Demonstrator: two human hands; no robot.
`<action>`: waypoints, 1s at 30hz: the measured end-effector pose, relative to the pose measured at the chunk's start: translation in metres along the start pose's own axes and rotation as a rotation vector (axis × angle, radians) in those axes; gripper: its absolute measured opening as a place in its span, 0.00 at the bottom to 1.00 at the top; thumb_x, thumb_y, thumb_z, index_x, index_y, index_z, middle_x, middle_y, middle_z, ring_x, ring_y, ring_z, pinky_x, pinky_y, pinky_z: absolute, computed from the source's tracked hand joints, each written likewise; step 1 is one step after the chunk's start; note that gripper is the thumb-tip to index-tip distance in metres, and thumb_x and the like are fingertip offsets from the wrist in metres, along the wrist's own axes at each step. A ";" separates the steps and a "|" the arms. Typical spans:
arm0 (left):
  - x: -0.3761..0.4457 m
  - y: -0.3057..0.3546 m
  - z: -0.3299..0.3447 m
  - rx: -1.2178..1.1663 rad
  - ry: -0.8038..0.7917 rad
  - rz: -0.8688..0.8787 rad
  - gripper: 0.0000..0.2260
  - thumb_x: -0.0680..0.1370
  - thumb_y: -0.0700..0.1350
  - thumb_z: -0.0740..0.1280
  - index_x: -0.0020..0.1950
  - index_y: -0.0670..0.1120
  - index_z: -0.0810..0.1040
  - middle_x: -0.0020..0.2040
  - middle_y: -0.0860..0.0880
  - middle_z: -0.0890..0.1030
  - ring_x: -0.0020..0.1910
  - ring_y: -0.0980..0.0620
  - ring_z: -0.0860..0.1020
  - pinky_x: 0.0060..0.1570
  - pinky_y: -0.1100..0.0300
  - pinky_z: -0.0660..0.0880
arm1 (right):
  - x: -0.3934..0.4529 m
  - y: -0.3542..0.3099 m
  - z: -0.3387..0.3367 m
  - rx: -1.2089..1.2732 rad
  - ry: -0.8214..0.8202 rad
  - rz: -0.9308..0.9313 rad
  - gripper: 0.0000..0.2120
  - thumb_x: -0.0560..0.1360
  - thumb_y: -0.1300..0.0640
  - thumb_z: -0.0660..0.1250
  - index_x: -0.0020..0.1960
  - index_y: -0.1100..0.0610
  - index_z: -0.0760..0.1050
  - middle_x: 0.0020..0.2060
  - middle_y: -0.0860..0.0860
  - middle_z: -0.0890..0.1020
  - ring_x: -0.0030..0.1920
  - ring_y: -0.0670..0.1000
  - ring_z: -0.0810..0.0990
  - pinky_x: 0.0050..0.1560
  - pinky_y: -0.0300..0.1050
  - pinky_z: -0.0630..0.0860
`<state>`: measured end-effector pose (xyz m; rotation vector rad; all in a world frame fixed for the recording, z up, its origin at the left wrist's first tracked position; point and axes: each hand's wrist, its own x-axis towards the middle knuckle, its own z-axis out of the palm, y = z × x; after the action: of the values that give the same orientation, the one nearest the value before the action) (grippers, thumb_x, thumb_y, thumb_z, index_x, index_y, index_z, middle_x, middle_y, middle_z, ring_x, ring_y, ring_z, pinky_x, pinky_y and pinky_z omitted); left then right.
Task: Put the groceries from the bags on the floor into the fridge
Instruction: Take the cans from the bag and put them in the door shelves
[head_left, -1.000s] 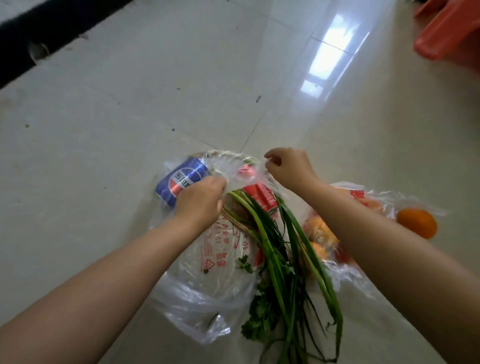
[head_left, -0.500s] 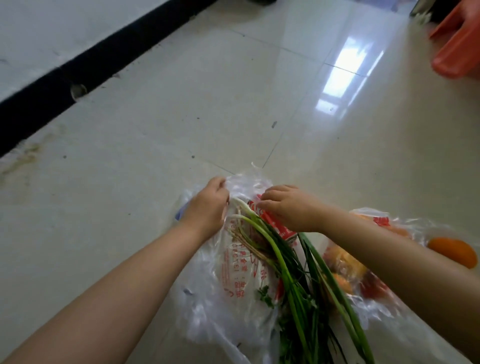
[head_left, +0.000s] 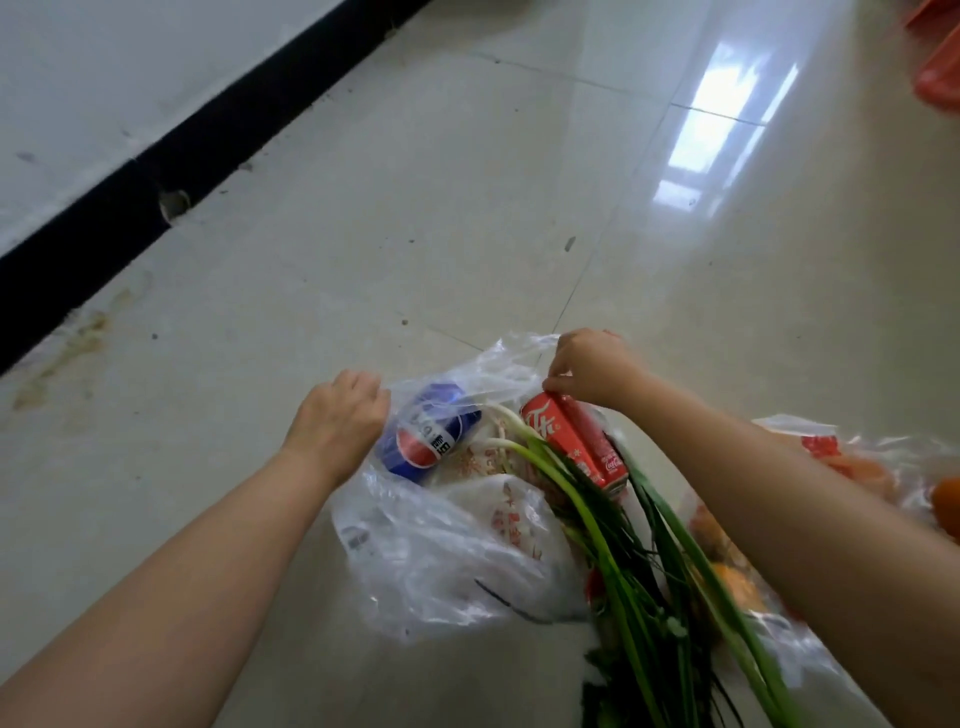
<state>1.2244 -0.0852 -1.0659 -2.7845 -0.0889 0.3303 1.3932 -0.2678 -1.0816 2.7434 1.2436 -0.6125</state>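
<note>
1. Your left hand (head_left: 340, 415) is at the left edge of the clear plastic bag (head_left: 447, 551). Its fingers curl over the plastic there, so the grip looks closed on the bag's edge. The fingertips are hidden, so you cannot see how tight it is.

2. Your right hand (head_left: 592, 366) is at the far edge of the same bag. Its fingers are bent and pinch the plastic, a narrow grip. The thumb tip sits just above the top of the red can (head_left: 571, 444). You cannot tell if it touches the can.

3. The bag lies on the floor (head_left: 415, 208), and its mouth is spread between your two hands.

4. A blue can (head_left: 428, 439) lies on its side inside the bag, just beside your left hand, under a thin layer of plastic.

5. The red can lies tilted next to the blue one, below your right hand.

6. Long green onions (head_left: 613, 540) lie between the two cans. Their white ends point toward the cans, and the green leaves run back toward you, out past the bag.

7. A second plastic bag (head_left: 831, 457) lies on the floor under your right arm. It has orange fruit in it.

8. One orange (head_left: 945, 501) sits at the right edge of the picture, near that bag.

9. A white wall with a black baseboard (head_left: 156, 171) runs along the left side.
</note>
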 end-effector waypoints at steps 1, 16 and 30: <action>0.000 0.001 -0.003 -0.039 -0.099 -0.032 0.13 0.57 0.33 0.78 0.37 0.38 0.80 0.36 0.41 0.79 0.33 0.44 0.79 0.24 0.61 0.72 | 0.002 0.002 0.001 0.021 0.022 0.043 0.13 0.77 0.55 0.60 0.56 0.58 0.79 0.56 0.53 0.79 0.57 0.54 0.76 0.54 0.47 0.73; 0.019 0.024 -0.002 -0.223 -0.137 -0.112 0.18 0.79 0.40 0.58 0.70 0.47 0.66 0.61 0.44 0.73 0.59 0.44 0.73 0.46 0.55 0.72 | -0.015 -0.011 -0.007 -0.054 -0.099 -0.311 0.16 0.79 0.55 0.57 0.63 0.54 0.74 0.56 0.54 0.76 0.58 0.53 0.73 0.59 0.46 0.73; -0.002 0.023 0.006 -0.252 -0.274 -0.307 0.12 0.80 0.42 0.59 0.62 0.40 0.71 0.60 0.43 0.70 0.57 0.44 0.74 0.50 0.55 0.74 | -0.028 -0.019 -0.004 -0.032 -0.035 -0.223 0.17 0.77 0.51 0.58 0.60 0.60 0.74 0.63 0.55 0.71 0.64 0.53 0.67 0.64 0.48 0.71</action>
<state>1.2216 -0.1050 -1.0788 -2.8880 -0.6569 0.6571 1.3633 -0.2741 -1.0656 2.5773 1.5495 -0.6483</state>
